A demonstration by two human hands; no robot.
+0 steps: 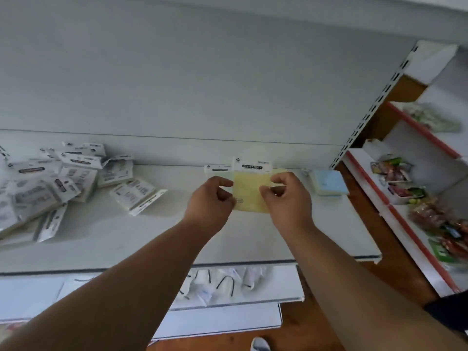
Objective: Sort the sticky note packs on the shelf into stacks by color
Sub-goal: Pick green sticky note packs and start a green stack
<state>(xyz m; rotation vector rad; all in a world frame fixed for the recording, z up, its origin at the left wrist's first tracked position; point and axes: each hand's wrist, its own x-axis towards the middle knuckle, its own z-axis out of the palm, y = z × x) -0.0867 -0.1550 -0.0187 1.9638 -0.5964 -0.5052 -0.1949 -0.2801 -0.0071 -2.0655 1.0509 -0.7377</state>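
Both our hands pinch yellow pack (249, 192) by its sides, left hand (212, 196), right hand (287, 196), over shelf (152, 236) centre. Blue stack (330, 183) started at right; jumbled pile (58, 183) at left remains unsorted.

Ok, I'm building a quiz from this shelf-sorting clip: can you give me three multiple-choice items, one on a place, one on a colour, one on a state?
1. Where does the unsorted pile of packs lie on the shelf?
A. left end
B. right end
C. on the floor

2. What colour is the pack held between both hands?
A. pink
B. yellow
C. blue

3. What is the right hand doing?
A. hanging idle
B. pressing flat on the shelf
C. gripping the pack

Answers: 1 A, the heap sits far left of the hands; 2 B, its face is pale yellow; 3 C, its fingers curl round the pack's right edge, as the left hand does on the other side.
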